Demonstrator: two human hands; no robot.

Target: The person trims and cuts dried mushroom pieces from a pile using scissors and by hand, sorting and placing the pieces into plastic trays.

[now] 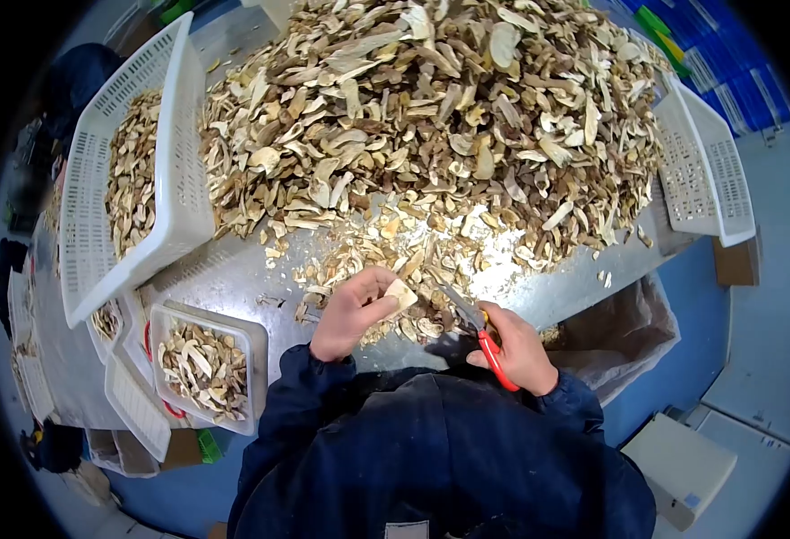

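A pale slice is up over the scraps on the counter, pinched by the fingers of the left hand. It looks light, dry and likely brittle, best gripped gently at one edge. The right hand has its fingers wrapped around red-handled shears. Beyond rises a great heap of slices.
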